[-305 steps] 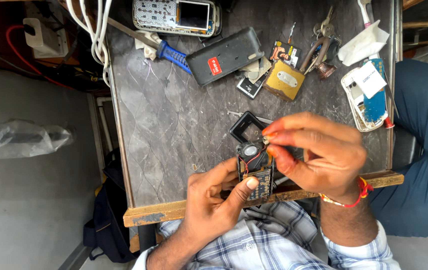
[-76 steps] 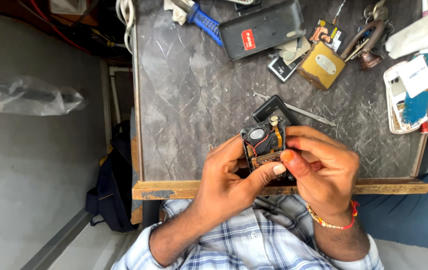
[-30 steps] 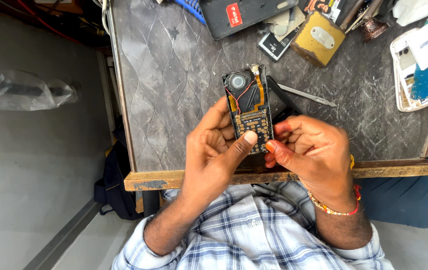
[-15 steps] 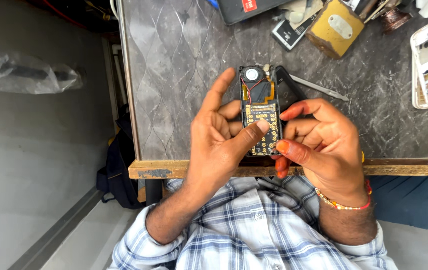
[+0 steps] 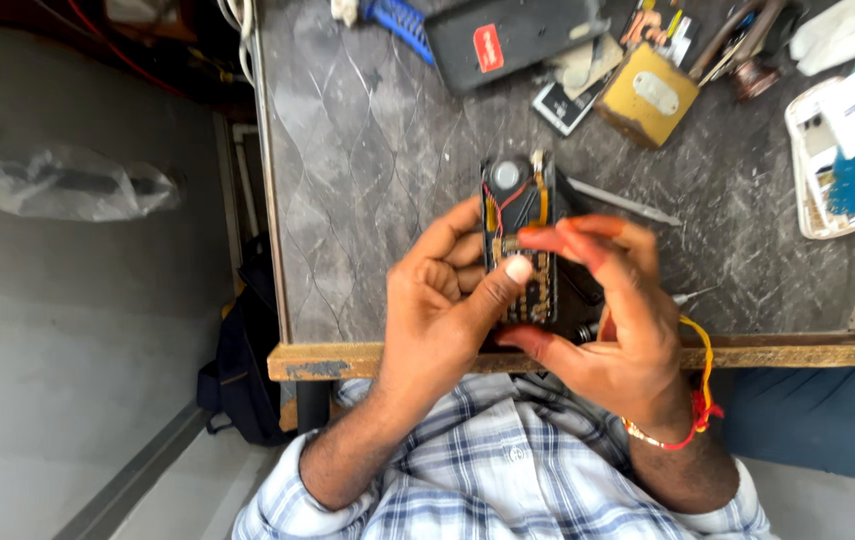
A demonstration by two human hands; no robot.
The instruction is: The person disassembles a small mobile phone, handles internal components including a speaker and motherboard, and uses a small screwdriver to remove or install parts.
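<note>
Both hands, left hand (image 5: 443,300) and right hand (image 5: 613,320), grip circuit board (image 5: 520,235).

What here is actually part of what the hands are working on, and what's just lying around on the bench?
In use:
- opened phone circuit board
- left hand, thumb on the board
- right hand, fingertips on the board

Lying about:
- black case with red label
- yellow block
- blue-handled tool
- white tray of parts
- thin metal tool

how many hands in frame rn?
2. The left hand grips the opened phone from its left side, thumb on the circuit board. The right hand holds its right side, fingertips on top. No other hands show.
</note>
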